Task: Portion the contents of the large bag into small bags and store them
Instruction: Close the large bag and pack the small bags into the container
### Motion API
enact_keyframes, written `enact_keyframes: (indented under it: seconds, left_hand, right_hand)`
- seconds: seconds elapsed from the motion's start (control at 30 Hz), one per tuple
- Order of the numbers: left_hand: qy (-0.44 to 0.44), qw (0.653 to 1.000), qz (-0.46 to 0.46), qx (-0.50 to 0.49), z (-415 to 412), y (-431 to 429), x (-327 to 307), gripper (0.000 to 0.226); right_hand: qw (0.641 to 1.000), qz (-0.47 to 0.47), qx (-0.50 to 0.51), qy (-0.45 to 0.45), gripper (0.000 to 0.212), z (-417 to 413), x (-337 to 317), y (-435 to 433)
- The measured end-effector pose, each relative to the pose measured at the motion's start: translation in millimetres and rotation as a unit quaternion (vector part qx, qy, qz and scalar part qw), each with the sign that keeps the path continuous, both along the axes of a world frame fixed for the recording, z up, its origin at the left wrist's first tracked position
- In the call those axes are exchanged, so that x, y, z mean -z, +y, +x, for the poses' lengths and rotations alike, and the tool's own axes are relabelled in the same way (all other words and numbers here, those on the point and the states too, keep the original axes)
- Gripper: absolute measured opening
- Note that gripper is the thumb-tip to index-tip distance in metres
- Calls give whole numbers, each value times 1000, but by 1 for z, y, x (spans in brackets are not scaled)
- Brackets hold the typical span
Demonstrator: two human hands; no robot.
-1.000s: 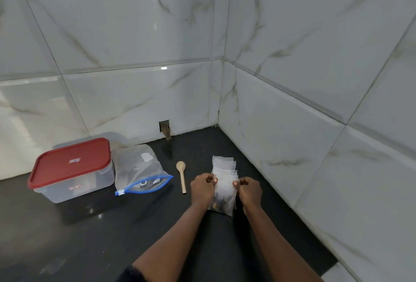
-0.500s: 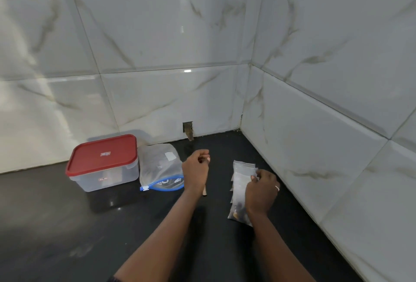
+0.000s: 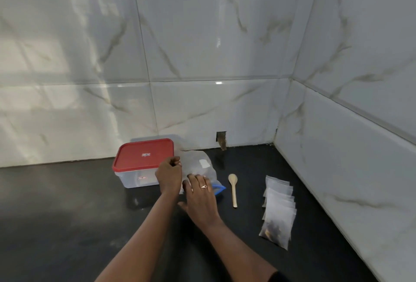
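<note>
While both hands are on the large bag (image 3: 200,163), which lies near the back edge of the counter (image 3: 67,214) between the container (image 3: 139,180) and the wooden spoon (image 3: 233,189), the main danger is a spill. The left hand (image 3: 168,176) has its fingers curled at the far side of the bag and seems to pinch the thin film there. The right hand (image 3: 200,200) lies with rather straight fingers flat on the bag near the blue zip strip (image 3: 219,189), pressing and not gripping. The bag is soft, cloudy plastic, limp and probably slippery, so if it is lifted by one corner with the zip open, the contents could slide out on the dark glossy counter; whether the zip is open cannot be told. The spoon is smooth and pale with a round bowl and lies just beside the bag, so a wide movement could knock it. The small bags (image 3: 278,209), flat frosted rectangles overlapping in a row near the right edge of the counter, look light and could scatter; the nearest one holds something dark. The container is clear rigid plastic with a closed, rounded red lid (image 3: 144,154).
</note>
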State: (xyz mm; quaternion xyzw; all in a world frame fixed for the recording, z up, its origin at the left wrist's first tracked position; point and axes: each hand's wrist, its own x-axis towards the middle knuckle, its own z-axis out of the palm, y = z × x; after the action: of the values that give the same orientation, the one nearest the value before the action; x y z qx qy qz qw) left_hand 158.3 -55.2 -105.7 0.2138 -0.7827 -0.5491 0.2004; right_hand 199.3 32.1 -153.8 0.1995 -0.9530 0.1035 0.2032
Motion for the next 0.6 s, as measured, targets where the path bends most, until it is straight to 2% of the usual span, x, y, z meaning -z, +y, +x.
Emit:
enact_keyframes:
  seconds: [0.17,0.27,0.37,0.6]
  left_hand:
    - [-35,999,12,-18,-6,-17,10,23]
    - [-66,997,36,-10,-11,-22,17,29]
    - [-87,992,78,41,-11,-17,27,33]
    - [-53,961,249,109,-7,-1,29,33]
  right_hand:
    - [994,-68,-44,73,24,-12,0,4]
    - [987,-109,-21,121,4,-23,-21,17]
    - [972,-218,10,91,19,-33,-52,34]
    - [907,-420,26,-12,9,-32,-114,82]
